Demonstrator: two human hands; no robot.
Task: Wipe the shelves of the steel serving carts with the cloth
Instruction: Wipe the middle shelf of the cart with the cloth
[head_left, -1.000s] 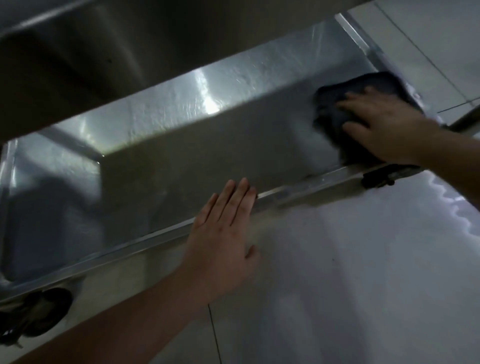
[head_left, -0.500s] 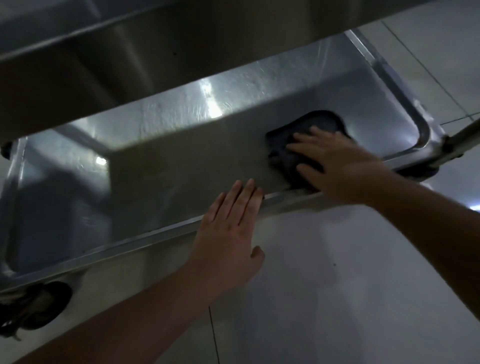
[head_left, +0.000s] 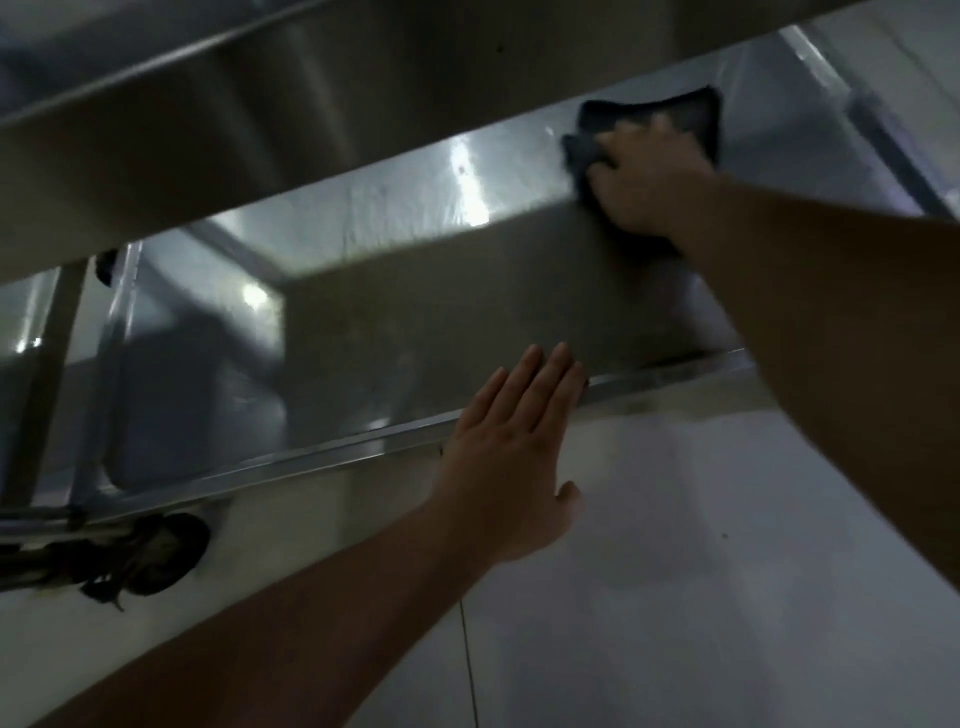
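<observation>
The lower shelf (head_left: 415, 291) of the cart is brushed steel, smooth and glossy, with bright glare patches. At its far right corner lies a dark cloth (head_left: 670, 117), soft and matt. Beside the shelf's near rim, the pale floor (head_left: 675, 571) is smooth, faintly glossy tile.

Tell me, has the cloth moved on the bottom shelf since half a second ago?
Yes. The cloth, under the right hand, went from the shelf's near rim to the far side, under the upper shelf's edge.
</observation>
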